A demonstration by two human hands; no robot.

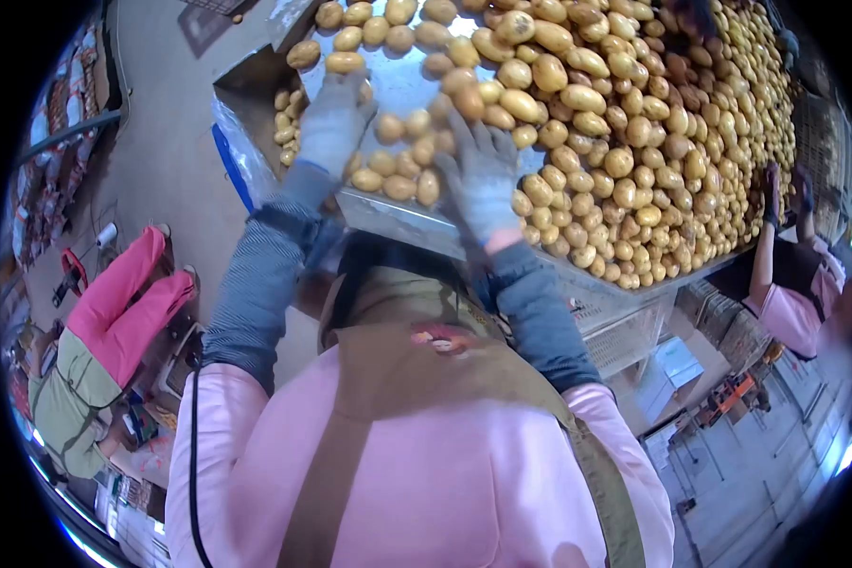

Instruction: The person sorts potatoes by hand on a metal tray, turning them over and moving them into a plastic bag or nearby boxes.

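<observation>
Many yellow potatoes (625, 161) lie heaped on a metal sorting table (402, 213). My left hand (336, 121), in a grey glove, reaches over the table's left side with its fingers stretched forward among potatoes. My right hand (483, 175), gloved the same way, lies with fingers spread against the edge of the main heap. Between both hands sits a small group of potatoes (398, 187), close to the table's near rim. Neither hand is closed around a potato. Some fingertips of the left hand are hard to make out.
More potatoes (287, 123) lie lower down beside a plastic bag (246, 166) at the table's left. A co-worker (795, 284) reaches into the heap at right. Another person in pink trousers (123, 303) is at far left. A pale crate (625, 336) stands below the table.
</observation>
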